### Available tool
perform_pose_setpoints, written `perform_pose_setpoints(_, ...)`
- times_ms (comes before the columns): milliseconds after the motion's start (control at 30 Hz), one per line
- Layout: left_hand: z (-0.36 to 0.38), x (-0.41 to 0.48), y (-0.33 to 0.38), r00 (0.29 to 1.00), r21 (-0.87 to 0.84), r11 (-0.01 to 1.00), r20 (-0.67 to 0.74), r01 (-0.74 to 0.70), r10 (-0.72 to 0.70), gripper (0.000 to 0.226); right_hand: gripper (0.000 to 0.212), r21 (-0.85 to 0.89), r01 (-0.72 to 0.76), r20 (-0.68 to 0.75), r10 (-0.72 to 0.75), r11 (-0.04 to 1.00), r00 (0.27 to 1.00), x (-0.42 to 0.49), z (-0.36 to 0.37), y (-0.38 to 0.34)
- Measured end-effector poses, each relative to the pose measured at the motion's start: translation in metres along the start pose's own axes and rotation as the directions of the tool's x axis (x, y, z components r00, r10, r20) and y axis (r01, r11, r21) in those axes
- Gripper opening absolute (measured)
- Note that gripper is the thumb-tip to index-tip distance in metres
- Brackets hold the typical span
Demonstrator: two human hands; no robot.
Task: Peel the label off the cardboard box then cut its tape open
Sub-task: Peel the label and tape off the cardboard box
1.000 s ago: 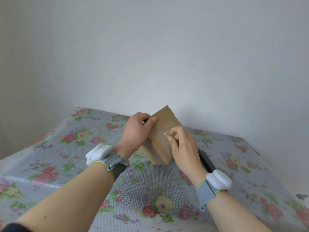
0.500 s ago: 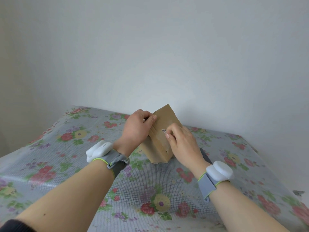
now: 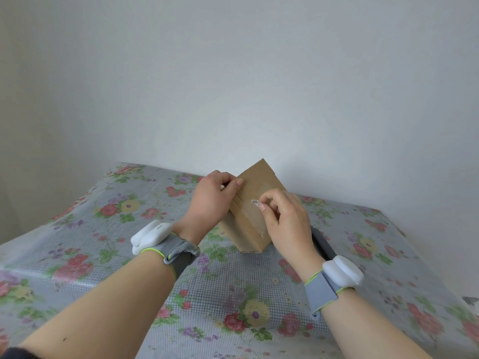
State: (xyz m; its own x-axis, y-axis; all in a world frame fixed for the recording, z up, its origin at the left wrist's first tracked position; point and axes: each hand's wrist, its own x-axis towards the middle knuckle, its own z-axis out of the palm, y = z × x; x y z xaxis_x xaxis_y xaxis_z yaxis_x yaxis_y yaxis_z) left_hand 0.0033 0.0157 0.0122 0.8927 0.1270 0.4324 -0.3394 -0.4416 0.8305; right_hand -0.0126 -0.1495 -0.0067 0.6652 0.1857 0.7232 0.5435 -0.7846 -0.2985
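A small brown cardboard box [image 3: 255,189] stands tilted on one corner on the floral tablecloth. My left hand [image 3: 213,199] grips its left edge, thumb on the front face. A small white barcode label [image 3: 255,202] sits on the taped front face. My right hand [image 3: 283,220] has its curled fingers at the label's right edge, thumb and forefinger pinching there. Clear tape runs down the box face, partly hidden by my right hand.
A dark grey handled tool [image 3: 322,242] lies on the table [image 3: 77,229] behind my right wrist, mostly hidden. The table meets a plain white wall at the back; its right edge drops away near the frame's right side.
The box and both hands have barely shifted. My right fingers have stayed working at the label's edge, curling a little tighter.
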Motion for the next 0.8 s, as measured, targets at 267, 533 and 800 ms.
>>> perform_pose_setpoints(267,-0.003,-0.001,-0.004,0.999,-0.038,0.999,-0.041,0.020,-0.021,0.026,0.008,-0.011,0.023,0.043,-0.022,1.000,0.999,0.001,0.005,-0.005)
perform_pose_setpoints(533,-0.005,-0.004,-0.007,0.999,-0.068,0.998,-0.045,0.005,-0.008,0.026,0.007,0.087,-0.015,-0.052,0.019,0.996,0.998,-0.003,0.008,-0.011)
perform_pose_setpoints(800,-0.006,-0.005,-0.008,0.998,-0.087,0.996,-0.056,0.029,-0.034,0.028,0.011,0.081,-0.021,0.044,0.018,0.997,0.999,0.004,0.006,-0.007)
